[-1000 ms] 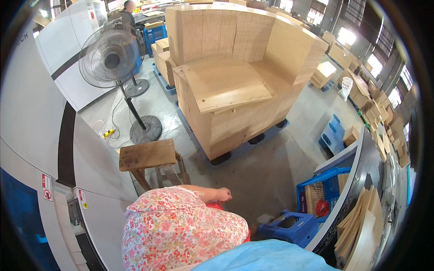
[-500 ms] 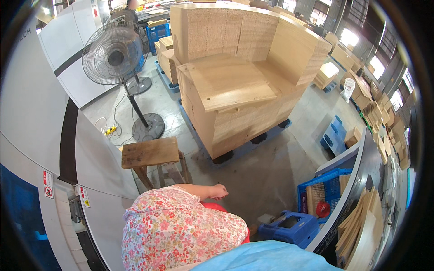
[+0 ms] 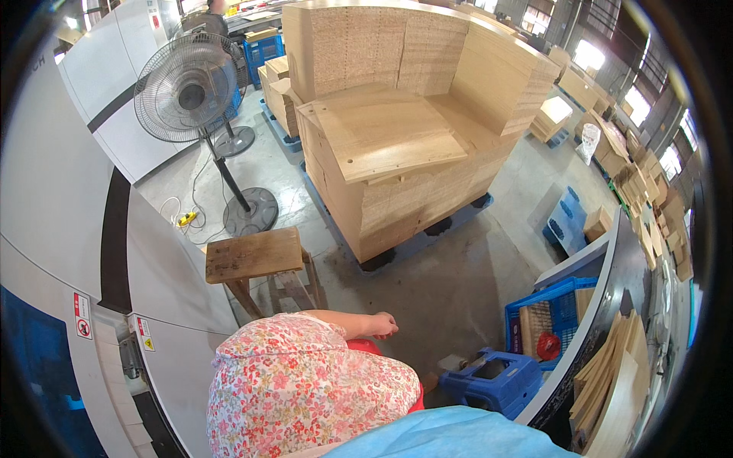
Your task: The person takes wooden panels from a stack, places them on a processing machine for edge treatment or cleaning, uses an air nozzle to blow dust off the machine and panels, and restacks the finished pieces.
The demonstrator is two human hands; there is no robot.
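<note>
My left hand reaches out from a short floral sleeve, above the grey floor. Its fingers are curled in, and I see nothing in them. It touches nothing that shows; a red piece, partly covered by the sleeve, lies just under the forearm. Nearest to this hand on the left is a wooden stool. Beyond it, a tall stack of wood-coloured panels stands on a blue pallet, with loose boards lying on its lower level. My right hand is out of view.
A blue plastic step stool and a blue crate stand at right, beside a curved dark-topped table edge holding wood strips. A pedestal fan and white machine housing are at left. A person stands far back.
My left hand has shifted slightly to the right, its fingers still curled. The surroundings sit a little differently in the picture because my head moved slightly.
</note>
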